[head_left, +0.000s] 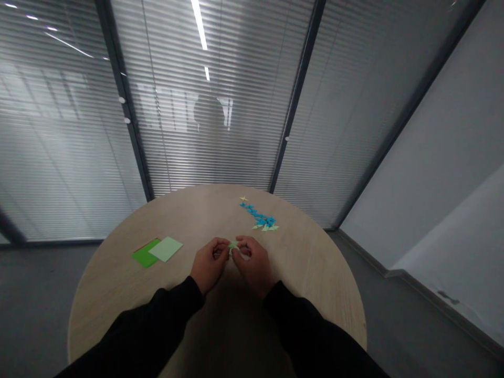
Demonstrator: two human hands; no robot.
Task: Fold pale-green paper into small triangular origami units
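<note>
My left hand (208, 262) and my right hand (255, 265) meet over the middle of a round wooden table (118, 294). Both pinch one small pale green folded paper piece (233, 245) between their fingertips, just above the tabletop. Black sleeves cover both forearms. Farther back on the table lies a row of small folded blue paper pieces (258, 214), with a few pale green folded pieces (265, 227) at its near end and a tiny yellowish piece (243, 198) at its far end.
Left of my hands lies a pale green paper sheet (166, 248) overlapping a bright green sheet (145, 255). Glass walls with closed blinds (212, 105) stand behind the table. Grey floor surrounds the table, and a white wall (452, 157) runs along the right.
</note>
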